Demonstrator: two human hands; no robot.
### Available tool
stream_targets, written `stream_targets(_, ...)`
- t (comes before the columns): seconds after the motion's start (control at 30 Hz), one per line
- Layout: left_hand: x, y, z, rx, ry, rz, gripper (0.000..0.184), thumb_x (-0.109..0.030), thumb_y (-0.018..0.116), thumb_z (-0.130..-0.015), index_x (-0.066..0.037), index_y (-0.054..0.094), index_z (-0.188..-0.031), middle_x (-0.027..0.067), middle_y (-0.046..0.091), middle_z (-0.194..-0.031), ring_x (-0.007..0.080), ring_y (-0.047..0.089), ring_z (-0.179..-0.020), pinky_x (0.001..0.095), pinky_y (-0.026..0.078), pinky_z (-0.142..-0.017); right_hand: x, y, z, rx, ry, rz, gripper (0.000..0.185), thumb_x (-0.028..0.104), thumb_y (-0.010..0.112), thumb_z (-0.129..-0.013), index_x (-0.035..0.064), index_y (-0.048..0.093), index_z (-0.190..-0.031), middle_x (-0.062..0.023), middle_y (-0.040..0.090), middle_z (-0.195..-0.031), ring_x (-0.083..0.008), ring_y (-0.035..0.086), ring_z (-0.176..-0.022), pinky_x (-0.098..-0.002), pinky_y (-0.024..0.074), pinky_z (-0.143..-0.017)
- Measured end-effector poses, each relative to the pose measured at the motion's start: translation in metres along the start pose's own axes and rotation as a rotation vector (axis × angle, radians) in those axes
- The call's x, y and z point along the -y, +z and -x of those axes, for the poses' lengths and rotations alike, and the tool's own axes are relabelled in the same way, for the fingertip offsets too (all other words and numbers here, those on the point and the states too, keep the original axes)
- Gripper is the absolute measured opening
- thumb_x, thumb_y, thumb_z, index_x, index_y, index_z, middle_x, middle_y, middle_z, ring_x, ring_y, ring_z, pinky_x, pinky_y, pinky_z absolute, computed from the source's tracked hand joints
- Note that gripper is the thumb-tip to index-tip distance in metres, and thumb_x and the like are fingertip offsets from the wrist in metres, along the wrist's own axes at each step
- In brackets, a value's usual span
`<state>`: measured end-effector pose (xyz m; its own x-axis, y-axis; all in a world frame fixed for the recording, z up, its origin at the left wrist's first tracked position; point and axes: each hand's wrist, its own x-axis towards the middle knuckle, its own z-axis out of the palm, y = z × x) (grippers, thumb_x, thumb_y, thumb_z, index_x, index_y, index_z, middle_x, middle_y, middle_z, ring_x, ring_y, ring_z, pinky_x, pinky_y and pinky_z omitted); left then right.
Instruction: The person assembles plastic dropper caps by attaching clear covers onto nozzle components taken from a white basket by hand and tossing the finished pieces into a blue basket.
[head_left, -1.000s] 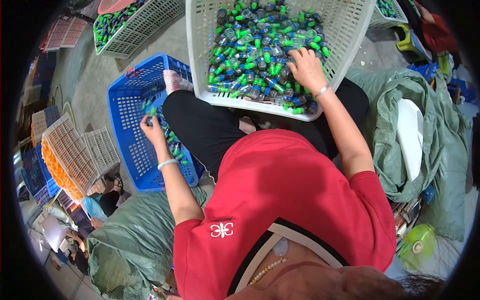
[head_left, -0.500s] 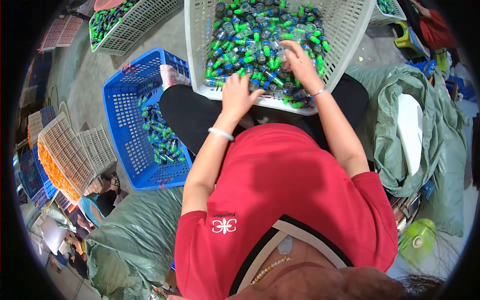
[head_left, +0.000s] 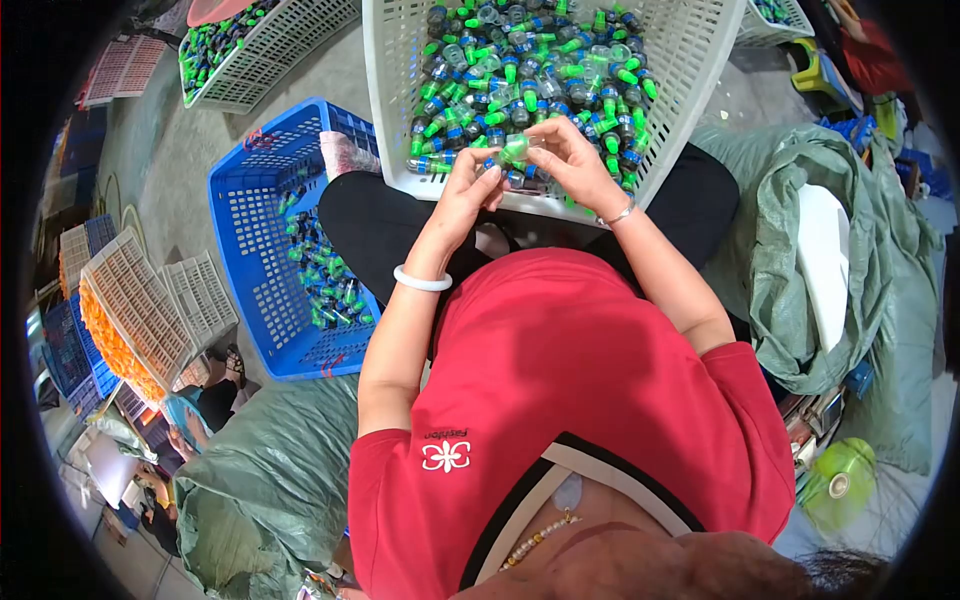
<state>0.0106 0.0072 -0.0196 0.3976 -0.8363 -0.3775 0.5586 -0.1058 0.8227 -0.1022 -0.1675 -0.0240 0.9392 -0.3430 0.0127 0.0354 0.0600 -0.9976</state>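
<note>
In front of my lap stands a white slatted basket (head_left: 690, 80), filled with small plastic pieces (head_left: 530, 65) that have green tips, blue rings and clear or dark bodies. Both hands come together over its near edge. My right hand (head_left: 578, 172) is closed, pinching a small green-and-clear plastic piece (head_left: 514, 150) between thumb and fingers. My left hand (head_left: 464, 195) is closed too, its fingertips and thumb against the left side of that piece. The fingers partly cover the piece, so its full shape is hidden.
A blue crate (head_left: 262, 300) with more such pieces stands left of my leg. Another white basket (head_left: 265, 70) of pieces lies farther left. Green sacks (head_left: 790, 280) flank me on both sides. At the lower left sits another person (head_left: 195, 410), near crates with orange pieces.
My right hand has moved from inside the pile toward me and left, bringing a green-and-clear piece. My left hand has lifted off the basket's near edge to meet it.
</note>
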Motion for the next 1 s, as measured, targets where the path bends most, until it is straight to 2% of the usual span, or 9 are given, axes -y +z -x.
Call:
stream_targets(0.17,0.013,0.004,0.008,-0.014,0.267,-0.608,0.038,-0.010,0.057,-0.093,-0.004,0.040,-0.127,0.0069,0.054,-0.098,0.0140,0.054,-0.084,0.0287,0.046,-0.072,0.035,-0.014,-0.002,0.279,0.175,0.227,0.018,0.021,0.056,-0.096,0.0046,0.054,-0.103,-0.0028,0.061,-0.078,-0.0094,0.058,-0.065,-0.0242,0.0472,-0.058)
stream_targets(0.27,-0.003,0.021,0.015,-0.061,0.558,-0.964,0.041,-0.006,0.058,-0.091,-0.003,0.039,-0.127,0.0120,0.055,-0.104,0.0205,0.058,-0.090,0.0317,0.047,-0.074,0.035,-0.009,-0.001,0.220,0.252,0.090,0.020,0.025,0.054,-0.097,0.0047,0.054,-0.098,-0.0021,0.058,-0.069,-0.0088,0.053,-0.054,-0.0239,0.0430,-0.049)
stream_targets(0.43,-0.011,0.030,0.020,-0.268,0.423,-0.558,0.039,-0.004,0.060,-0.089,-0.001,0.040,-0.123,0.0172,0.055,-0.106,0.0278,0.059,-0.094,0.0341,0.048,-0.078,0.030,0.001,0.000,0.146,0.424,-0.073,0.027,0.032,0.052,-0.098,0.0051,0.053,-0.099,-0.0024,0.056,-0.063,-0.0082,0.045,-0.044,-0.0231,0.0368,-0.042)
stream_targets(0.57,-0.012,0.019,0.024,-0.108,0.535,-1.011,0.038,0.000,0.061,-0.087,-0.001,0.042,-0.120,0.0164,0.054,-0.106,0.0268,0.059,-0.091,0.0345,0.048,-0.077,0.022,-0.005,-0.003,0.215,0.616,-0.250,0.029,0.035,0.052,-0.098,0.0056,0.052,-0.098,-0.0016,0.054,-0.060,-0.0079,0.043,-0.041,-0.0233,0.0353,-0.040)
stream_targets(0.67,-0.017,0.019,0.022,-0.033,0.804,-1.244,0.032,-0.004,0.061,-0.089,-0.002,0.044,-0.116,0.0117,0.055,-0.101,0.0217,0.057,-0.083,0.0342,0.048,-0.071,0.018,-0.010,-0.005,0.306,0.710,-0.188,0.032,0.036,0.055,-0.096,0.0047,0.053,-0.096,-0.0032,0.053,-0.058,-0.0126,0.048,-0.042,-0.0267,0.0393,-0.042)
stream_targets(0.73,-0.008,0.012,0.019,-0.087,0.690,-1.045,0.030,-0.006,0.061,-0.090,-0.003,0.045,-0.116,0.0101,0.055,-0.099,0.0195,0.056,-0.081,0.0331,0.047,-0.068,0.027,-0.009,-0.006,0.352,0.755,-0.150,0.033,0.037,0.056,-0.095,0.0043,0.053,-0.096,-0.0040,0.052,-0.057,-0.0149,0.050,-0.043,-0.0284,0.0412,-0.042)
stream_targets(0.83,0.001,-0.002,0.020,-0.186,0.440,-0.650,0.028,-0.009,0.060,-0.092,-0.005,0.045,-0.115,0.0068,0.054,-0.097,0.0151,0.053,-0.077,0.0307,0.046,-0.063,0.050,0.011,0.000,0.035,-0.427,0.722,0.030,0.030,0.061,-0.092,0.0039,0.055,-0.104,-0.0073,0.057,-0.071,-0.0214,0.057,-0.058,-0.0313,0.0460,-0.054)
stream_targets(0.93,-0.009,-0.008,0.023,0.069,-0.083,0.073,0.026,-0.011,0.057,-0.093,-0.003,0.044,-0.114,0.0066,0.054,-0.093,0.0134,0.053,-0.077,0.0276,0.045,-0.067,0.042,0.010,0.005,0.182,-0.444,0.746,0.031,0.028,0.065,-0.089,0.0041,0.056,-0.107,-0.0076,0.058,-0.077,-0.0243,0.058,-0.067,-0.0325,0.0481,-0.061)
stream_targets(1.0,-0.010,-0.001,0.027,0.033,-0.021,0.002,0.026,-0.011,0.057,-0.093,-0.004,0.044,-0.115,0.0063,0.055,-0.093,0.0130,0.053,-0.077,0.0268,0.045,-0.067,0.043,0.009,0.004,0.260,-0.461,0.761,0.033,0.027,0.066,-0.087,0.0043,0.056,-0.109,-0.0078,0.059,-0.079,-0.0258,0.059,-0.071,-0.0332,0.0492,-0.065)
